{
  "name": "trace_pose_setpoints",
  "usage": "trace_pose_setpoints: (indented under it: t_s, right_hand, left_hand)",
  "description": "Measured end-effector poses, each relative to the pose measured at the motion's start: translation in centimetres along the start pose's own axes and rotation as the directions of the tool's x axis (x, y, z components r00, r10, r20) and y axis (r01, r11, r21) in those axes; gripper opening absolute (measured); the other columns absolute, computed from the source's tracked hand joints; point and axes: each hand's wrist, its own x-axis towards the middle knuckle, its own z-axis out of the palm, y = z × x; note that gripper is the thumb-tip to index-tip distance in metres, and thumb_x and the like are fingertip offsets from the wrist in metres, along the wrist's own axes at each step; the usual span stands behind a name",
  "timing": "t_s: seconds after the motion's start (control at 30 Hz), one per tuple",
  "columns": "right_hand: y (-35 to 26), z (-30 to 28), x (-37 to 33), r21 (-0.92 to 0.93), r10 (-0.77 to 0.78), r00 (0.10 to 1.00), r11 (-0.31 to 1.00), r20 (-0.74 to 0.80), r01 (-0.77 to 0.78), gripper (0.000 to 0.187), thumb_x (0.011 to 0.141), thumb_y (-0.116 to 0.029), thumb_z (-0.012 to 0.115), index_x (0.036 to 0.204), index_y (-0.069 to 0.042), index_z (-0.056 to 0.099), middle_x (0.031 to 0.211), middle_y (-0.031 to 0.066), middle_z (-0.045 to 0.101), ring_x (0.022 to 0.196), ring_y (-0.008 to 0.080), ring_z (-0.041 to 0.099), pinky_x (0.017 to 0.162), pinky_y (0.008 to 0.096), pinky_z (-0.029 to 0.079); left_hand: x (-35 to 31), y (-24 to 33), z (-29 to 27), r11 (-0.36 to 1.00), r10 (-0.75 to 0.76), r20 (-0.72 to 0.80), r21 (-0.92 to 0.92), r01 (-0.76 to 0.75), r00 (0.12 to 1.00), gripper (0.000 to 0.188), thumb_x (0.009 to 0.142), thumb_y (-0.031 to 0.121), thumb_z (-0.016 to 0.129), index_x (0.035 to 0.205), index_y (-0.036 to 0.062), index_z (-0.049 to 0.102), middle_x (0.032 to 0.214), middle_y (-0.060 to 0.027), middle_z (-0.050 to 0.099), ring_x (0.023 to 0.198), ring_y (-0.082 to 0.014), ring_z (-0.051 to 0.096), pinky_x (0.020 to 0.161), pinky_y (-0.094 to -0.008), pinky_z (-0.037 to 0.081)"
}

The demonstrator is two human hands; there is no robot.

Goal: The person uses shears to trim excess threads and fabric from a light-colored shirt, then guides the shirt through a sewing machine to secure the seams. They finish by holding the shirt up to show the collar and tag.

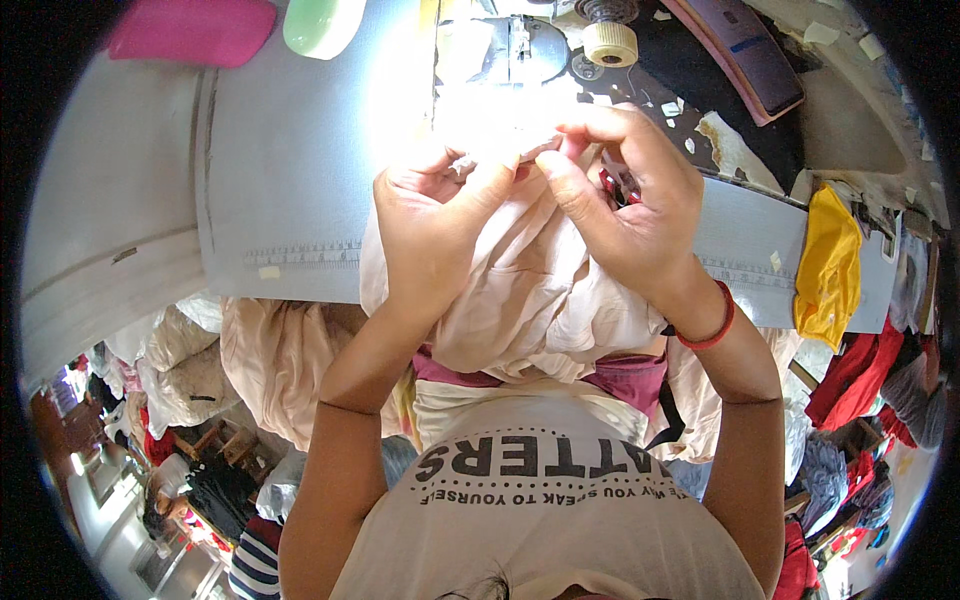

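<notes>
My left hand (430,220) is closed, with thumb and fingertips pinching an edge of pale pink cloth (520,290). Opposite it, the thumb and forefinger of my right hand (640,190) pinch the same edge, so both sets of fingertips nearly meet. A small dark and red tool (620,187) is tucked in the right palm; its kind is mostly hidden by the fingers. The cloth hangs in loose folds from my hands over the table edge and onto my lap. Bright lamp glare washes out the fabric just beyond my fingertips.
Ahead stands a sewing machine's bed (525,50) with a cream knob (610,45) and cloth scraps around it. A phone (745,55) lies at upper right. Yellow cloth (828,265) drapes over the grey table (290,170). Pink (190,30) and green (322,22) objects sit at upper left.
</notes>
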Motion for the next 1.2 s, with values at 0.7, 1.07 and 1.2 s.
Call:
trace_pose_setpoints:
  t_s: [0.7, 1.07, 1.2]
  right_hand:
    - [-0.5, -0.1, -0.5, 0.081, 0.014, 0.961, 0.996, 0.277, -0.038, 0.011, 0.073, -0.006, 0.056, 0.079, -0.003, 0.048, 0.068, 0.0127, 0.049, 0.054, 0.0275, 0.050, 0.048, 0.0319, 0.041]
    - [-0.3, -0.6, -0.5, 0.408, 0.246, 0.892, 0.821, 0.379, -0.400, 0.017, 0.079, -0.005, 0.051, 0.089, -0.002, 0.038, 0.067, 0.0020, 0.045, 0.057, 0.0050, 0.040, 0.049, 0.0218, 0.033]
    - [0.2, -0.4, -0.5, 0.345, 0.256, 0.883, 0.849, 0.394, -0.400, 0.014, 0.082, -0.004, 0.048, 0.090, -0.001, 0.037, 0.069, 0.0068, 0.047, 0.060, 0.0114, 0.046, 0.053, 0.0252, 0.037]
  left_hand:
    - [-0.4, 0.1, -0.2, 0.632, 0.247, 0.148, 0.724, -0.275, 0.958, 0.009, 0.074, 0.003, 0.067, 0.080, -0.0028, 0.064, 0.078, -0.0052, 0.066, 0.071, -0.0068, 0.059, 0.063, -0.0222, 0.048]
    - [-0.1, 0.7, -0.8, 0.994, -0.076, 0.052, 0.078, 0.071, 0.996, 0.014, 0.081, -0.001, 0.060, 0.093, -0.0053, 0.064, 0.087, -0.0083, 0.065, 0.079, -0.0111, 0.061, 0.074, -0.0227, 0.048]
    - [-0.3, 0.9, -0.8, 0.991, -0.126, 0.043, 0.054, 0.124, 0.991, 0.017, 0.084, 0.000, 0.056, 0.098, -0.0052, 0.063, 0.090, -0.0081, 0.065, 0.082, -0.0117, 0.061, 0.076, -0.0234, 0.048]
